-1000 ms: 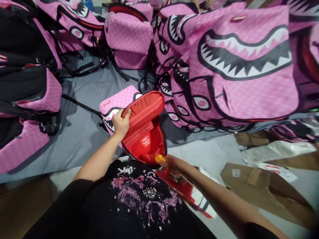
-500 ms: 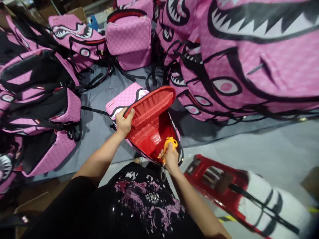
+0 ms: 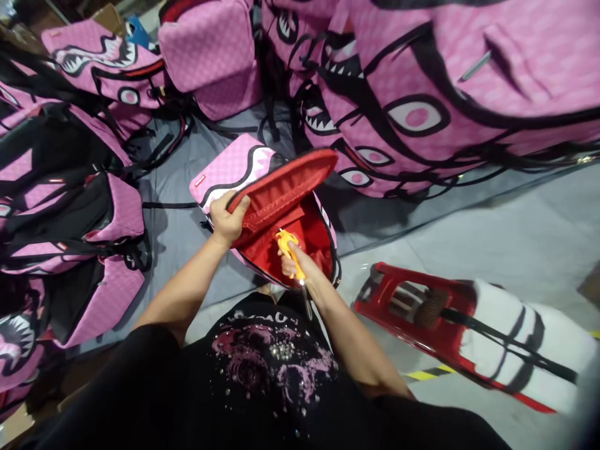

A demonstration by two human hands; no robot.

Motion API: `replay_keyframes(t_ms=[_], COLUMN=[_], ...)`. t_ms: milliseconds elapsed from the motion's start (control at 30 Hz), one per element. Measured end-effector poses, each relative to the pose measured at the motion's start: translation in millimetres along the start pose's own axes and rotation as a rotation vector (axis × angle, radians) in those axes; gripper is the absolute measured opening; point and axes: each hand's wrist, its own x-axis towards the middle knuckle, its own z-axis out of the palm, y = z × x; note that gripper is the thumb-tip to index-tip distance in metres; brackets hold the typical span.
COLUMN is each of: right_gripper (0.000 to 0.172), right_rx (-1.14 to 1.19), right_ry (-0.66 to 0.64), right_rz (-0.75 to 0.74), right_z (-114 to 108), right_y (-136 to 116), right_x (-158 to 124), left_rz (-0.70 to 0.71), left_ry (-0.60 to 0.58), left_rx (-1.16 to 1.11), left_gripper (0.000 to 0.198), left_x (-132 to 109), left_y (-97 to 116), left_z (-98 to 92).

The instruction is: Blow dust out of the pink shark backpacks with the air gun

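Observation:
A small pink backpack with a shark-mouth print lies unzipped in front of me, its red lining showing. My left hand is closed on the edge of its raised flap, thumb on the lining side. Over the open compartment, my right hand is wrapped round a yellow hand tool, somewhat gun-shaped, with a small thin tip pointing up and left. I cannot make out its exact kind. Something pale and strap-like hangs below its lower end.
Several pink and black backpacks are stacked at the left, with more behind. Large pink shark-print bags stand at the right on a grey sheet. A red trolley with a strapped white load sits on the floor at lower right.
My right hand has moved up and left with the yellow tool, turning its tip upward over the lining. My left hand still holds the flap. The view has shifted slightly.

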Motion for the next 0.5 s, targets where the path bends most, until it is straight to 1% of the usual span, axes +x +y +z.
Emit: replay_keyframes(t_ms=[67,133,200,267,333,400,433,467,500], right_gripper=[0.049,0.051,0.052,0.049,0.041,0.032,0.028,0.027,0.027], right_rx=[0.012,-0.071,-0.239,-0.394,-0.526,-0.746,-0.860,-0.961,-1.037], right_ry=[0.046,0.082,0.096,0.124,0.148,0.201,0.232,0.264,0.298], right_rz=[-0.076,-0.080,0.012,0.099,0.162,0.221,0.243,0.257,0.256], right_z=[3,7,13,19,27,38,45,53,61], right_y=[-2,-2,-4,-15,-41,-79,-101,-121,-140], right_x=[1,-1,-6,-10,-12,-8,-3,5,14], left_rz=[0.031,0.053,0.079,0.115,0.180,0.249,0.267,0.258,0.224], left_ry=[-0.009,-0.023,-0.033,-0.072,-0.155,-0.245,-0.263,-0.247,-0.197], left_rx=[-0.001,0.004,0.011,0.013,0.013,0.029,0.055,0.095,0.144], left_gripper=[0.058,0.057,0.057,0.056,0.054,0.051,0.047,0.043,0.037], left_x=[1,3,6,10,14,11,5,-5,-18], left_y=[0,0,0,-1,-2,1,5,11,19], left_z=[0.3,1.0,3.2,7.0,9.8,7.7,4.2,-0.3,-4.9])
